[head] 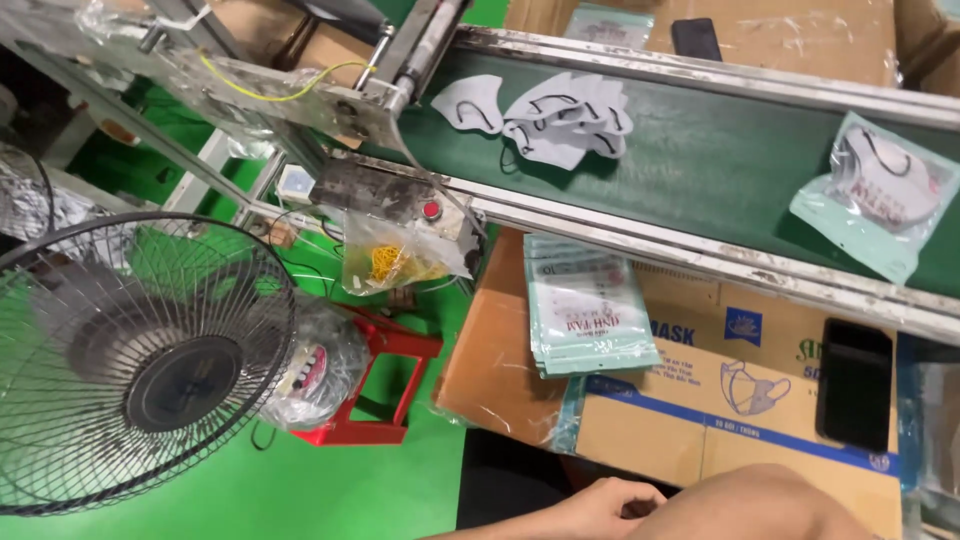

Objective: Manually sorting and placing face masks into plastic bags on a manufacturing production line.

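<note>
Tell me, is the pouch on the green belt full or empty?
Full: a white mask shows inside the pouch lying on the belt.

One filled mask pouch [872,190] on one green belt [700,150]; one loose heap of white masks [548,118], number unclear; one stack of empty pouches [585,315]; two black phones [853,383] [696,38]; one fan [140,360]; one red stool [385,385]; one hand [600,505]
</note>
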